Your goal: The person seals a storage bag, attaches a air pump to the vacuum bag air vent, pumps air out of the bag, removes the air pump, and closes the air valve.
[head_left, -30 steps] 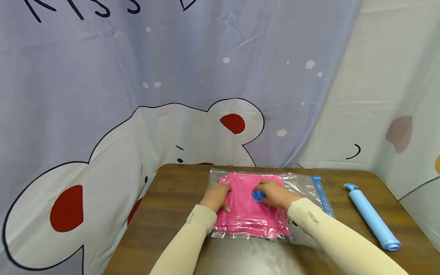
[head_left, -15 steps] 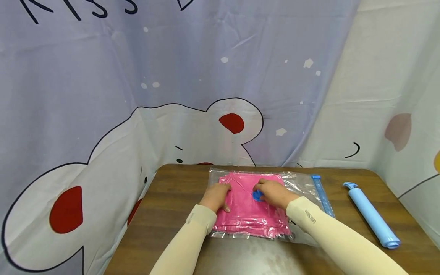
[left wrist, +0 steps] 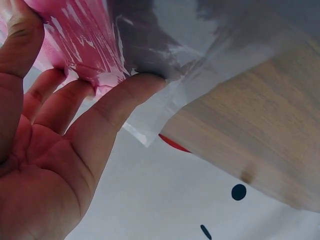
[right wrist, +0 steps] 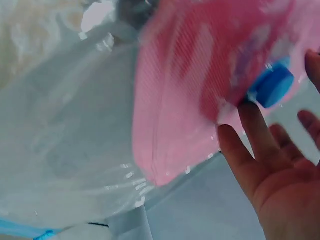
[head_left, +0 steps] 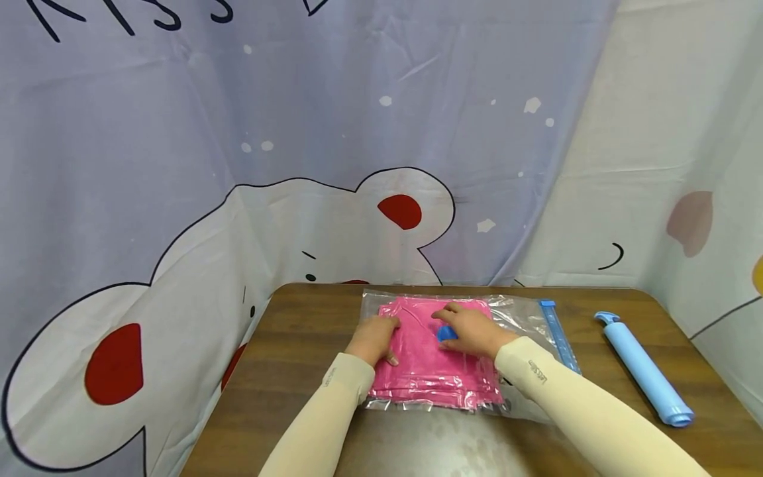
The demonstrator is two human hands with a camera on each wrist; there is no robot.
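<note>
A clear plastic vacuum storage bag lies flat with folded pink cloth inside. On its top sits a round blue valve cap. My right hand is over the cap with fingers spread around it; in the right wrist view, a fingertip is right at the base of the blue cap while the thumb stands apart. My left hand rests on the bag's left side, fingers loosely bent. In the left wrist view, the fingertips of the left hand press the plastic and the pink cloth's edge.
A blue zip strip runs along the bag's right end. Farther right, a light blue hand pump lies on the brown wooden table. A printed curtain hangs behind the table and along its sides.
My right hand's fingers have loosened from the blue cap and spread apart around it. The left hand has stayed on the bag. The head view has shifted slightly.
</note>
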